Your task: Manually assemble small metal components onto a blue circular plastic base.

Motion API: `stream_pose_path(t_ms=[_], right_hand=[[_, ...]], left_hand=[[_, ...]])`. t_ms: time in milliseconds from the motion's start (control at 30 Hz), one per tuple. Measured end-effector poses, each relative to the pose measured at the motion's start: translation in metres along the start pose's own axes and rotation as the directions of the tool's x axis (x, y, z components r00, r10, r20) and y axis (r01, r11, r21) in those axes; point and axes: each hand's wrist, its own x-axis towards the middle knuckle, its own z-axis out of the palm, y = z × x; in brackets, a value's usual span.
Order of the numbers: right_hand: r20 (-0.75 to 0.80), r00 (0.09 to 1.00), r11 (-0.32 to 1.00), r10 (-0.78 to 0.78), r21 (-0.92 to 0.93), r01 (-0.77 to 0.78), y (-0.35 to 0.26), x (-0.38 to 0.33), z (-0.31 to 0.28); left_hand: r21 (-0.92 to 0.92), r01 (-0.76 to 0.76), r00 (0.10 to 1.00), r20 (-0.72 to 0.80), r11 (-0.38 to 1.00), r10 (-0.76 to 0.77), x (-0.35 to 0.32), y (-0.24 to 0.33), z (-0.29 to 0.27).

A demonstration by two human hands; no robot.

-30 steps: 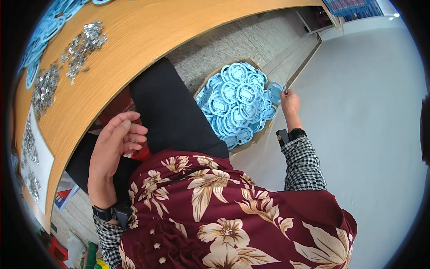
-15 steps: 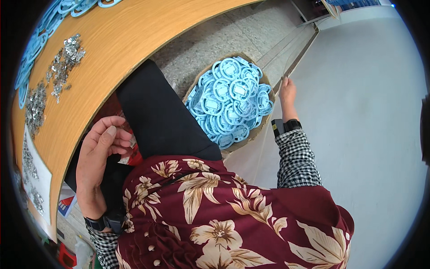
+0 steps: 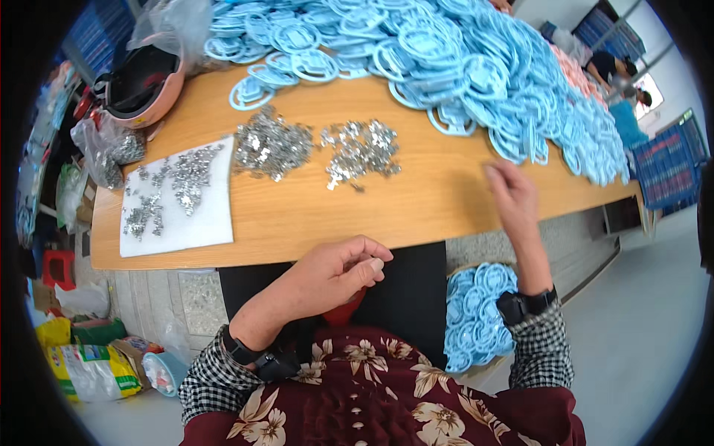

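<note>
Table [image 3: 439,201] left: mat [image 3: 210,229] | next right: parts piles [image 3: 274,146] | behind: ring heap [image 3: 465,63]

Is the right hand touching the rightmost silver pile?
Apart. The head view plainly shows a stretch of wooden tabletop between the right hand and the rightmost silver pile.

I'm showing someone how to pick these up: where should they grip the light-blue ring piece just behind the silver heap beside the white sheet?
The ring piece is probably best pinched at its left rim, from the front left: it is a slim loop whose left edge juts out from the blue pile, while the silver heap sits close at front right.
</note>
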Motion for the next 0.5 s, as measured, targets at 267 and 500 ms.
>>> stream_pose_path(t_ms=[267, 500], right_hand=[[0.399, 0.87, 0.867, -0.29, -0.275, 0.415, -0.085, 0.145, 0.156], [0.512, 0.777, 0.711, -0.365, -0.386, 0.588, -0.12, 0.198, 0.243]], left_hand=[[-0.116, -0.045, 0.991, -0.133, 0.992, 0.029, -0.016, -0.008, -0.038], [-0.144, -0.106, 0.984, -0.155, 0.984, 0.083, -0.024, -0.018, -0.056]])
